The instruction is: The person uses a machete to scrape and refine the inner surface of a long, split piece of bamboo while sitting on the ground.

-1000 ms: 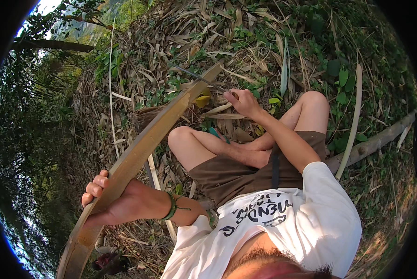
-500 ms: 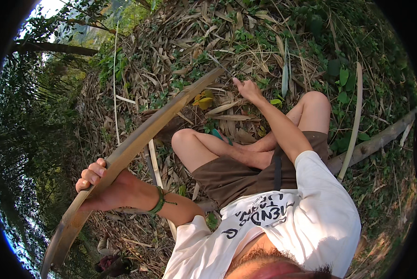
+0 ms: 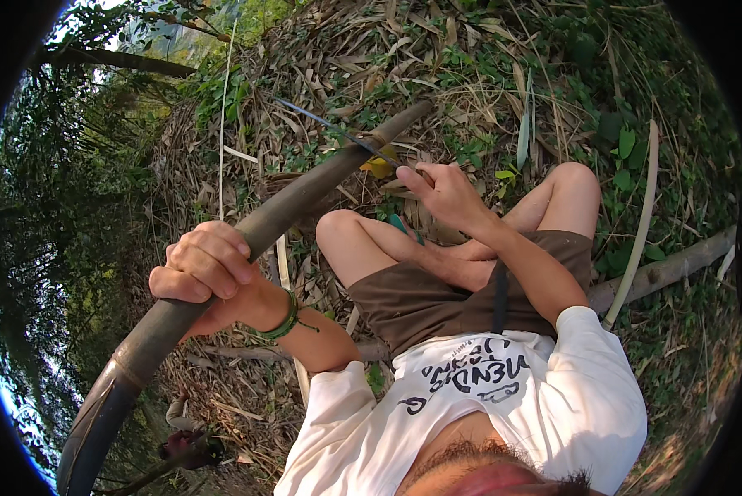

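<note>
A long greenish-brown bamboo piece (image 3: 305, 197) slants from the lower left up to the upper middle, its rounded outer side facing up. My left hand (image 3: 210, 269) is closed round it at its lower part, a green cord on the wrist. In my right hand (image 3: 447, 192), a long thin-bladed knife (image 3: 325, 124) is gripped by its handle, which the fingers mostly hide. The blade crosses the bamboo near its far end, seemingly touching it. Just beneath that crossing lies a yellow leaf (image 3: 378, 165).
I sit with crossed legs (image 3: 379, 248) on ground covered in dry leaves. A pale curved strip (image 3: 644, 215) stands on the right by a grey log (image 3: 677, 271). A thin pale stick (image 3: 224, 132) rises at the left. Dense foliage (image 3: 57, 223) borders the far left.
The bamboo has turned from its flat, paler split face to its rounded outer side. My right hand has drawn nearer, and the knife now crosses the bamboo instead of lying at its tip.
</note>
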`<action>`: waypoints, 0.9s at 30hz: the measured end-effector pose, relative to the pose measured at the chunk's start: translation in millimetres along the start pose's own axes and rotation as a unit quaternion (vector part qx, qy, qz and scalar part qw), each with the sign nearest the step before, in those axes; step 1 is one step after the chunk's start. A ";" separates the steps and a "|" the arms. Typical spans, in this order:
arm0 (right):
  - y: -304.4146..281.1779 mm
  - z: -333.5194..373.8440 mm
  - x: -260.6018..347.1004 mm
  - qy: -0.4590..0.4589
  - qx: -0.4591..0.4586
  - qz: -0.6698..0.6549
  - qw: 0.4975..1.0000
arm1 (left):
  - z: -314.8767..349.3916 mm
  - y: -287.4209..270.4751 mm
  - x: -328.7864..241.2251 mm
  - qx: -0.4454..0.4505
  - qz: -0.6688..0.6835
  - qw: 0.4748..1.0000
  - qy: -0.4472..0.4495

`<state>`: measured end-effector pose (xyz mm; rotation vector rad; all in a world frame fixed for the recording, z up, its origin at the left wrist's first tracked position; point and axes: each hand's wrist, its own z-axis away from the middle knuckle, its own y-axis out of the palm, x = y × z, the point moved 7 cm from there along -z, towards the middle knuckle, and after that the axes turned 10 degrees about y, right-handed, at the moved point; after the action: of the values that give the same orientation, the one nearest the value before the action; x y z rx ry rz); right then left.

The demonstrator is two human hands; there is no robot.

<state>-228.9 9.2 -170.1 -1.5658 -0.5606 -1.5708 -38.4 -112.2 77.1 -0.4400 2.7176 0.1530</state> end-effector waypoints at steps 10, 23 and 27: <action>-3.7 -8.6 -85.0 0.083 -0.058 0.003 0.995 | 7.6 -9.9 5.0 -0.039 -0.009 0.999 0.009; -1.9 7.1 -74.5 0.129 -0.029 -0.038 0.990 | 15.4 8.1 -2.2 -0.025 -0.011 0.999 0.022; 7.6 38.5 -21.9 0.016 -0.005 -0.038 0.999 | 17.6 11.5 -9.9 -0.033 -0.031 0.999 0.024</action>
<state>-202.6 40.8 -188.2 -1.5389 -0.6008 -1.6545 -27.2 -95.7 65.2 -0.5542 2.7476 0.2193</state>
